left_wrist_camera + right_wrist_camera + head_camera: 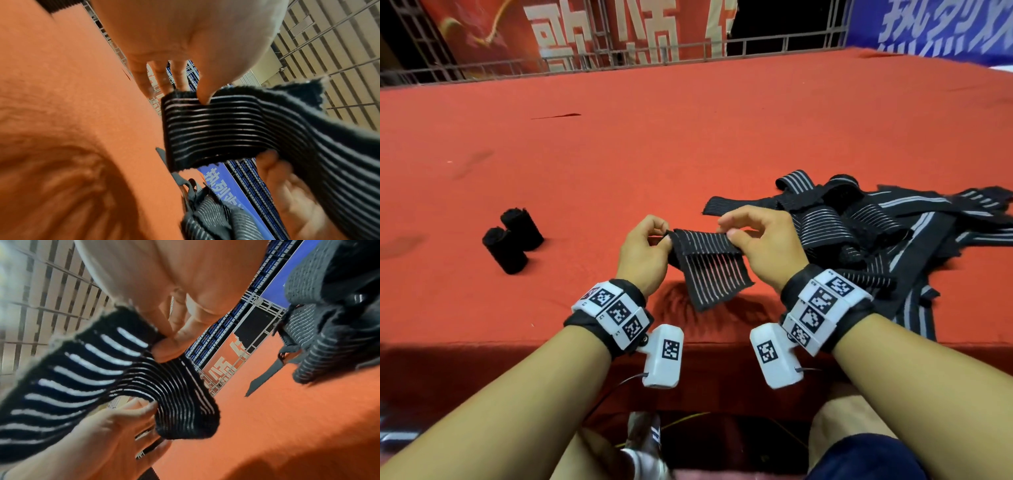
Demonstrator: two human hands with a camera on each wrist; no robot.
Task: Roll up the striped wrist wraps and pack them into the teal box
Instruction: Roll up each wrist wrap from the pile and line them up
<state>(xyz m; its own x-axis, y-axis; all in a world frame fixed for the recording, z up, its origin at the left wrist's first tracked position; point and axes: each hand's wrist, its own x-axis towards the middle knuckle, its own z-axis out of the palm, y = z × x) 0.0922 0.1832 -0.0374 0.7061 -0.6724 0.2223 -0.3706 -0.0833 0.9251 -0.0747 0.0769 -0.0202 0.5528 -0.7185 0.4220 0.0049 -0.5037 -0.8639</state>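
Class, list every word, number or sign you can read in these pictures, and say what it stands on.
"热烈欢": white characters on the blue banner, cut off there.
Red banner: large white characters, tops cropped, unreadable.
Wrist bands: square code markers; tiny labels too small to read.

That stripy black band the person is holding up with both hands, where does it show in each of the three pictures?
Head view: the striped wrap sits at centre, stretched between the left hand and right hand.
Left wrist view: it fills the centre and right, under the thumb.
Right wrist view: it runs from lower left to centre.
Shared landmark: the red tabletop.
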